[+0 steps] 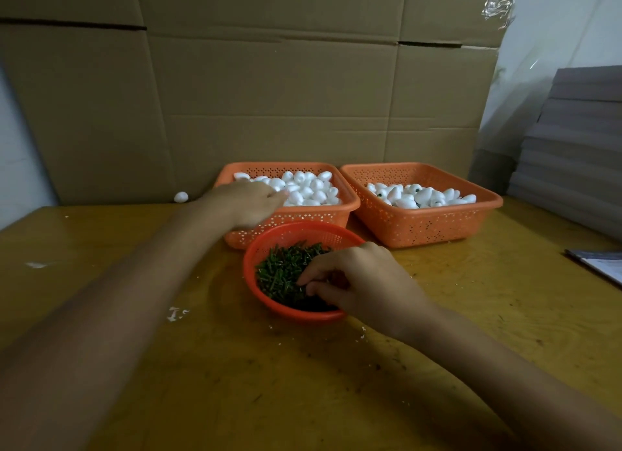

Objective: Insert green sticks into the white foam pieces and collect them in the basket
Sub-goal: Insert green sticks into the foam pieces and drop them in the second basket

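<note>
A round red bowl full of short green sticks stands in the middle of the table. My right hand is inside it, fingertips curled down among the sticks. Behind it, an orange basket holds plain white foam pieces; my left hand reaches over its near left rim, fingers bent onto the pieces. What each hand holds is hidden. To the right, a second orange basket holds foam pieces with green sticks in them.
The yellow wooden table carries white crumbs. One loose foam piece lies at the back left against a cardboard wall. A stack of grey sheets stands at right, and a paper lies at the right edge.
</note>
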